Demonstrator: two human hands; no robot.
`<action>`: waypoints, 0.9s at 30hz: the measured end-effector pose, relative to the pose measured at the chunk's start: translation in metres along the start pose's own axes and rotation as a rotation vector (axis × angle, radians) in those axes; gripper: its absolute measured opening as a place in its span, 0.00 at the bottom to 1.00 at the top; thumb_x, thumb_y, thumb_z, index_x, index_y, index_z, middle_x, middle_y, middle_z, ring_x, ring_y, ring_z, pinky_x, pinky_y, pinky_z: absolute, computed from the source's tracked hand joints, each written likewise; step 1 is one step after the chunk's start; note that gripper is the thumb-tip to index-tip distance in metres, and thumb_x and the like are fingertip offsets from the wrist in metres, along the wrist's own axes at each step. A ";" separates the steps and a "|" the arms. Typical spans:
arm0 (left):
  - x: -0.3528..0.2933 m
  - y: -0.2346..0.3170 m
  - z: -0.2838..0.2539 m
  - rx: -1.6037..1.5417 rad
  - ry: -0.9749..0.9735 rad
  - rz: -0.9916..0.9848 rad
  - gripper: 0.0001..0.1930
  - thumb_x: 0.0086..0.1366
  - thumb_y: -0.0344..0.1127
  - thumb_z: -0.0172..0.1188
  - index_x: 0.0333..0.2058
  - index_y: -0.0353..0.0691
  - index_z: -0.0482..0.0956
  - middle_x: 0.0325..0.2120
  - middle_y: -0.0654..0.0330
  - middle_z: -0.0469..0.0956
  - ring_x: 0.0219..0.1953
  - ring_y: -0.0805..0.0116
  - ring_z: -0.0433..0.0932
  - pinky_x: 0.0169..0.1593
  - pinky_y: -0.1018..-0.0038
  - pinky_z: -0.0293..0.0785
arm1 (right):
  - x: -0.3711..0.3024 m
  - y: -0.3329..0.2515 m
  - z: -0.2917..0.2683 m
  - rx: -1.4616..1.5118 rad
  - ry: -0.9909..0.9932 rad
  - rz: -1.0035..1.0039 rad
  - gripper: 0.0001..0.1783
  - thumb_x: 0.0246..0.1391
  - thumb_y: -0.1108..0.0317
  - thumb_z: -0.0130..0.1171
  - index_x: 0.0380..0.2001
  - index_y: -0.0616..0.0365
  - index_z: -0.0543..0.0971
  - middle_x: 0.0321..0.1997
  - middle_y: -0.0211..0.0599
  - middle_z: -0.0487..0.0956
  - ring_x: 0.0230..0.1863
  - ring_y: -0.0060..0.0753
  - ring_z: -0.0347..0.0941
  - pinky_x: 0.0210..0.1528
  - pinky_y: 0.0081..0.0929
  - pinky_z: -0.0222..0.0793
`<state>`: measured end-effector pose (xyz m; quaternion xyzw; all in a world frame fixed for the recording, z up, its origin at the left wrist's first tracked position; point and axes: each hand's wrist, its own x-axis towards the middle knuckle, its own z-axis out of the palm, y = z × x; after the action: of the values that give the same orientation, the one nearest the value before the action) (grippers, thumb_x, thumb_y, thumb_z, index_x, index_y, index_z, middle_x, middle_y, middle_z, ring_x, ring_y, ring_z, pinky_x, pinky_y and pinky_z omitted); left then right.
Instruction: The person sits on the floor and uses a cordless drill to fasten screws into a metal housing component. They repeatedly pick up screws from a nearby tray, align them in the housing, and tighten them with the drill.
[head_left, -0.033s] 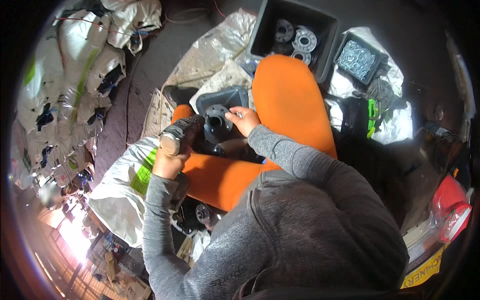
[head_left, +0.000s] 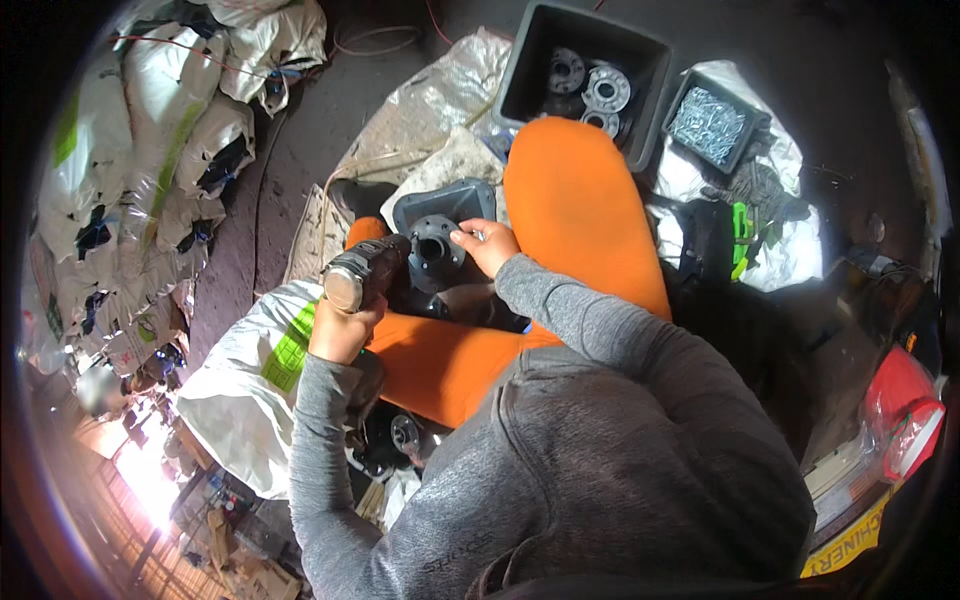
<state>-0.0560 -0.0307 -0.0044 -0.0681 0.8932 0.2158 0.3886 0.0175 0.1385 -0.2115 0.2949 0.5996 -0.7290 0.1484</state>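
Flanges (head_left: 619,97) lie in a bin (head_left: 656,105), fasteners (head_left: 710,122) in a tray (head_left: 748,138) at a sheet's (head_left: 796,245) upper edge, left hand (head_left: 343,332) gripping a drill (head_left: 370,265), right hand (head_left: 488,246) pinched, its hold unclear.

You've got 3 grey containers: the big bin (head_left: 656,105) (my reference), 1 small bin (head_left: 757,124) just right of it, 1 tray (head_left: 470,203) on your side of it. Round flanges (head_left: 620,90) inside the big bin: at least 3; depth is too dark for you to total. Screws (head_left: 707,122) in the small bin: uncountable. Your side of the big bin, to its left: 1 dark flanged part (head_left: 436,272), 1 power tool (head_left: 365,265), your 2 hands, left hand (head_left: 345,328) and right hand (head_left: 487,248). White sacks (head_left: 165,80) far left of it: several, merging.
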 end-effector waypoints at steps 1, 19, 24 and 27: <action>-0.009 0.001 0.002 -0.172 0.017 0.152 0.12 0.54 0.26 0.62 0.39 0.36 0.76 0.23 0.63 0.75 0.19 0.74 0.73 0.22 0.77 0.68 | -0.001 -0.001 0.001 -0.054 0.064 -0.054 0.19 0.51 0.55 0.63 0.40 0.59 0.81 0.38 0.46 0.82 0.42 0.40 0.77 0.48 0.33 0.69; -0.130 -0.021 0.069 -0.320 0.094 0.455 0.12 0.54 0.27 0.64 0.38 0.36 0.77 0.27 0.62 0.78 0.24 0.73 0.75 0.28 0.75 0.72 | -0.059 -0.028 -0.055 0.972 -0.620 0.275 0.19 0.59 0.71 0.50 0.54 0.63 0.69 0.48 0.39 0.76 0.51 0.34 0.74 0.54 0.35 0.73; -0.133 -0.027 0.069 -0.256 0.119 0.513 0.14 0.52 0.27 0.64 0.38 0.35 0.77 0.30 0.58 0.79 0.31 0.65 0.78 0.36 0.71 0.74 | -0.068 -0.031 -0.054 0.956 -0.580 0.314 0.16 0.61 0.70 0.49 0.51 0.62 0.71 0.49 0.42 0.75 0.52 0.37 0.74 0.53 0.37 0.73; -0.135 -0.026 0.069 -0.243 0.118 0.508 0.14 0.51 0.27 0.64 0.38 0.34 0.77 0.31 0.57 0.79 0.31 0.64 0.78 0.36 0.70 0.74 | -0.072 -0.034 -0.052 0.898 -0.599 0.306 0.17 0.61 0.67 0.52 0.52 0.58 0.72 0.48 0.36 0.78 0.50 0.29 0.76 0.51 0.31 0.75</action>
<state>0.0902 -0.0300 0.0430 0.0996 0.8702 0.4073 0.2586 0.0673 0.1868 -0.1466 0.1929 0.1123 -0.9348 0.2762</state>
